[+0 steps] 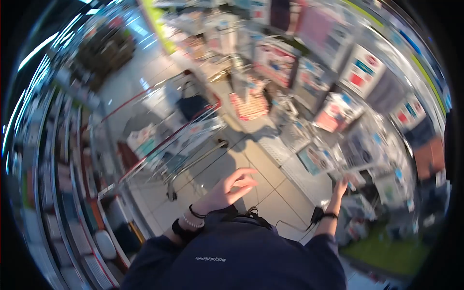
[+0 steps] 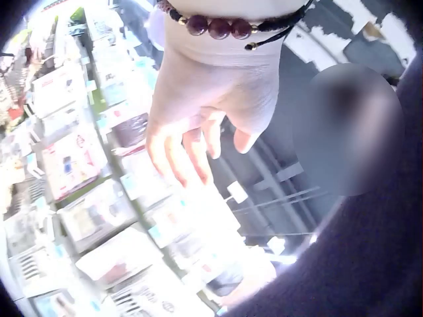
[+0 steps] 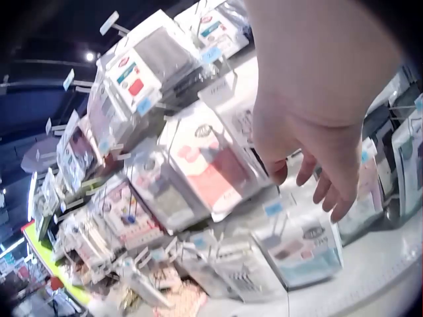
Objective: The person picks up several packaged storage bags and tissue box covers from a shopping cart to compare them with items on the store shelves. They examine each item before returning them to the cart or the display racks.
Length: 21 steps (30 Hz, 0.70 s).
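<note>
My left hand (image 1: 234, 186) hangs in front of my body over the tiled floor, fingers loosely bent and nothing held. In the left wrist view the same hand (image 2: 215, 99) shows its fingers pointing down, with a beaded bracelet (image 2: 219, 27) at the wrist. My right hand (image 1: 340, 187) reaches out to hanging plastic packs on the shelf wall. In the right wrist view its fingers (image 3: 340, 203) hang loosely, overlapping a white and teal pack (image 3: 304, 251). A pack with a pink panel (image 3: 215, 165) hangs just left of that hand (image 3: 314, 132).
A shopping cart (image 1: 179, 133) holding a dark bag (image 1: 192, 104) and packs stands ahead to the left. Stocked shelves (image 1: 72, 203) run along my left side. A peach patterned item (image 1: 249, 105) sits low on the display beyond the cart. A cable (image 1: 290, 225) hangs by my right wrist.
</note>
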Each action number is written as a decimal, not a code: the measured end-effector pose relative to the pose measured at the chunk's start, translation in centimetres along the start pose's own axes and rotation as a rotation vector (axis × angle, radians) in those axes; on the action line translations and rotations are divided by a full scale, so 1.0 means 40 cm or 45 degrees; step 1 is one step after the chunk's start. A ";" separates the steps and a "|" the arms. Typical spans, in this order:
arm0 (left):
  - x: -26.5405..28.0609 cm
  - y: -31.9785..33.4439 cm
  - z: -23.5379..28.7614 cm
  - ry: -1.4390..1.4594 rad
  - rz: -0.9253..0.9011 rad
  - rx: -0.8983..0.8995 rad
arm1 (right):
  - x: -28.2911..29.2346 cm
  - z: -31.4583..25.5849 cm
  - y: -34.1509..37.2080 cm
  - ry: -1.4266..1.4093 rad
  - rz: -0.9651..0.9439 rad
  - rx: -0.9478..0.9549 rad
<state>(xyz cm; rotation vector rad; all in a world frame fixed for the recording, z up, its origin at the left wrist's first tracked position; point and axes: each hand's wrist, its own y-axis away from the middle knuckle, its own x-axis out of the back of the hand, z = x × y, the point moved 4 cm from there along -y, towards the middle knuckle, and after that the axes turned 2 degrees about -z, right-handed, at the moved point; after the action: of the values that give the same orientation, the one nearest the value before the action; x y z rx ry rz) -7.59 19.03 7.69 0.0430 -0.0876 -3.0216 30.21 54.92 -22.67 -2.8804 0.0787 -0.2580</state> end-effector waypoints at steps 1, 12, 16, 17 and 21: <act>0.013 0.002 0.073 -0.051 -0.002 -0.244 | -0.021 0.065 0.079 -0.087 -0.193 -0.437; 0.150 0.099 0.485 0.396 -0.217 -1.465 | -0.255 0.007 0.639 0.893 -1.485 -1.171; 0.240 0.092 0.465 0.461 -0.227 -1.484 | -0.314 -0.048 0.572 0.863 -1.369 -1.078; 0.264 0.094 0.462 0.475 -0.219 -1.489 | -0.338 -0.079 0.549 0.897 -1.338 -1.052; 0.358 0.103 0.441 0.539 -0.181 -1.502 | -0.383 -0.022 0.485 0.916 -1.372 -0.981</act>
<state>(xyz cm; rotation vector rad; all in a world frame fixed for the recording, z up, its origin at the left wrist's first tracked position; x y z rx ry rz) -21.88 14.23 25.17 0.5616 1.7001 -2.5938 14.38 37.11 -29.26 -2.9603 -1.5519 -1.7354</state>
